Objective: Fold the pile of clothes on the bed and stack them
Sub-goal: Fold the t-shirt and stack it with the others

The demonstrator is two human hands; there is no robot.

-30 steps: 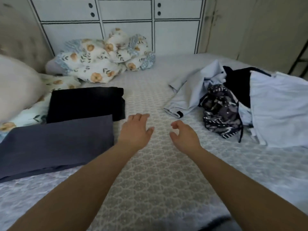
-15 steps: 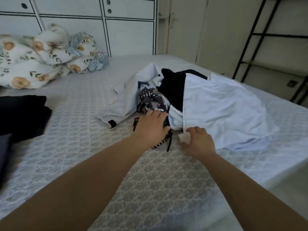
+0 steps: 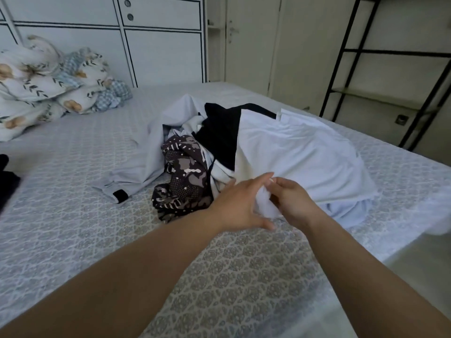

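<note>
Unfolded pile of clothes [image 3: 244,152] heaped mid-bed [image 3: 73,228], near its right edge; white garment [image 3: 300,152] on top, so first to take. Right hand [image 3: 291,201] pinching a bunched white corner, fingers curled round it. Left hand [image 3: 240,203] alongside, fingers spread and straight, touching the same bunch, probably to separate a second edge.

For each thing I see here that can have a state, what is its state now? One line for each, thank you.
Left hand: fingers extended, touching the white garment's bunched edge.
Right hand: pinching that bunched edge.
White garment: unfolded, on top of the pile.
Black garment: unfolded, partly covered.
Patterned garment: crumpled on the bed.
Pale grey shirt: unfolded, sleeve spread out.
Floral bedding: heaped by the cabinet.
Cabinet doors: closed.
</note>
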